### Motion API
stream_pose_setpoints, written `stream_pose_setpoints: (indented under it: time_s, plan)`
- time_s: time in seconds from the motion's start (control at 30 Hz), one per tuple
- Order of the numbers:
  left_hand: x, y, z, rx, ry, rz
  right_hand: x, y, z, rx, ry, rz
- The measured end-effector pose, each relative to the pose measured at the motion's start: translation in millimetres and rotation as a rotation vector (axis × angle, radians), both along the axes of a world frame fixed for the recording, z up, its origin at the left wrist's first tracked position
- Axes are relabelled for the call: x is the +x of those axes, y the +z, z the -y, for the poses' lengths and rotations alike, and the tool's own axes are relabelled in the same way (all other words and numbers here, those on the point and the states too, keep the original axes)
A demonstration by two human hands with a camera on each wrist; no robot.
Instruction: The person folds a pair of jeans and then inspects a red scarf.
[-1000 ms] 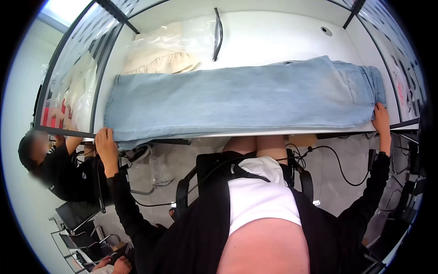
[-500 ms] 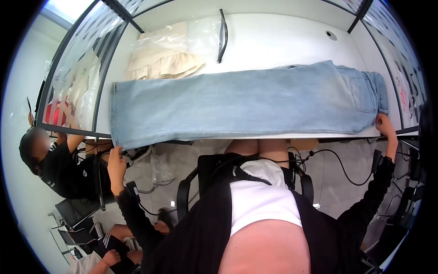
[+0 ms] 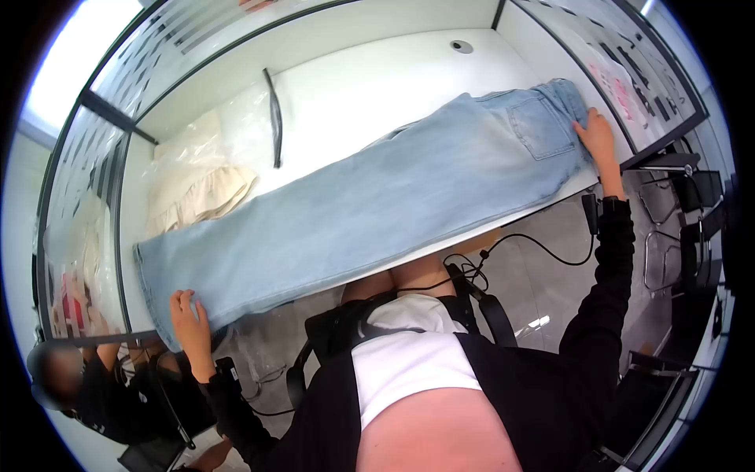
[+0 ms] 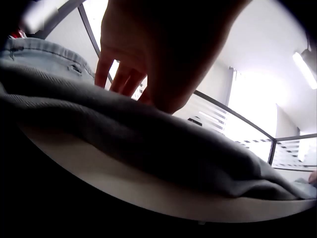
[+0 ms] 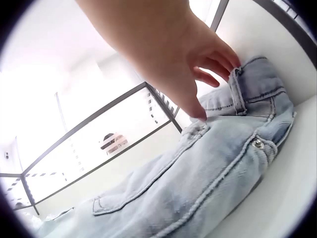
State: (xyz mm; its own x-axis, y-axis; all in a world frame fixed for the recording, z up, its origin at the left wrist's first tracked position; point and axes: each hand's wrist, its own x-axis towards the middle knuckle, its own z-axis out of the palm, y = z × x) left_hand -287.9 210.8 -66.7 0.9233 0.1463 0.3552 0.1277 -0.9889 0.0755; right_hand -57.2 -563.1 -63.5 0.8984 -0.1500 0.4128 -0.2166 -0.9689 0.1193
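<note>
Light blue jeans (image 3: 338, 212), folded lengthwise, lie across the white table, leg hems at the left and waistband at the right. The left hand (image 3: 191, 334) rests its extended fingers on the front corner near the hems. In the left wrist view, that hand (image 4: 148, 54) reaches down behind a fold of denim (image 4: 133, 124) that hides its fingertips. At the waist end, the right hand (image 3: 601, 145) touches the edge. The right wrist view shows this hand (image 5: 173, 54) with thumb and fingers spread, touching the denim by the waistband (image 5: 260, 82).
Cream ruffled fabric (image 3: 208, 193) and clear plastic lie behind the hem end. A black strip (image 3: 275, 118) lies on the white tabletop (image 3: 354, 86). Framed panels enclose the table's sides and back. Another person (image 3: 102, 393) sits at the lower left; cables hang under the front edge.
The head view has turned, so the jeans appear slanted. The left hand has moved from the front hem corner onto the denim. The right hand has moved farther up along the waist end.
</note>
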Motion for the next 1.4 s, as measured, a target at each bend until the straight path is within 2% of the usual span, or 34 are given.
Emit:
stream_pose_setpoints:
  time_s: [0.17, 0.23, 0.33, 0.43, 0.47, 0.53, 0.6, 0.77, 0.8, 0.87, 0.97, 1.1, 1.2, 1.3, 1.4]
  plan:
    - [17.4, -10.3, 1.0, 0.010, -0.032, -0.018, 6.2, 8.7, -4.3, 0.180, 0.010, -0.096]
    - [19.8, -10.4, 2.4, -0.026, -0.034, -0.035, 14.2, 12.5, 0.6, 0.279, -0.139, -0.313]
    - [24.6, -14.7, -0.5, -0.027, -0.029, -0.048, 20.4, 8.4, 8.8, 0.348, -0.201, -0.338]
    - [24.2, -11.7, 3.9, -0.041, -0.051, -0.016, 16.4, 25.7, 2.6, 0.660, -0.123, -0.490]
    - [24.6, -11.0, 3.1, -0.057, -0.040, -0.026, 17.0, 17.5, 7.8, 0.754, -0.104, -0.450]
    - [27.1, -12.3, 3.3, -0.091, -0.017, -0.047, 9.1, 23.8, -1.6, 0.802, -0.041, -0.480]
    - [30.6, -17.1, 3.1, -0.068, -0.039, 0.040, 8.7, 18.5, 2.9, 0.876, 0.058, -0.531]
    - [37.3, -34.6, -2.9, -0.174, 0.004, 0.144, 6.1, 38.7, -2.5, 0.720, -0.057, -0.468]
    - [38.6, -36.3, -4.2, -0.157, -0.011, 0.121, 26.5, 33.7, 41.8, 0.621, 0.009, -0.440]
    - [42.9, -29.3, 1.0, -0.144, -0.029, 0.038, 52.2, 47.6, 65.1, 0.338, 0.033, -0.257]
    - [59.9, -28.5, 13.1, -0.114, -0.137, -0.025, 63.3, 146.9, 59.6, 0.170, 0.045, -0.047]
    - [79.2, -32.9, 51.3, -0.064, -0.169, -0.050, 43.9, 245.3, -15.3, 0.170, 0.087, -0.026]
    - [87.3, -35.6, 67.8, -0.034, -0.184, -0.039, 22.6, 301.1, -108.2, 0.260, 0.140, -0.151]
    - [88.6, -29.6, 73.6, -0.095, -0.196, -0.044, 3.9, 332.7, -210.6, 0.338, 0.215, -0.347]
    - [89.9, -18.5, 72.8, -0.205, -0.269, -0.040, -13.3, 335.8, -296.1, 0.379, 0.523, -0.454]
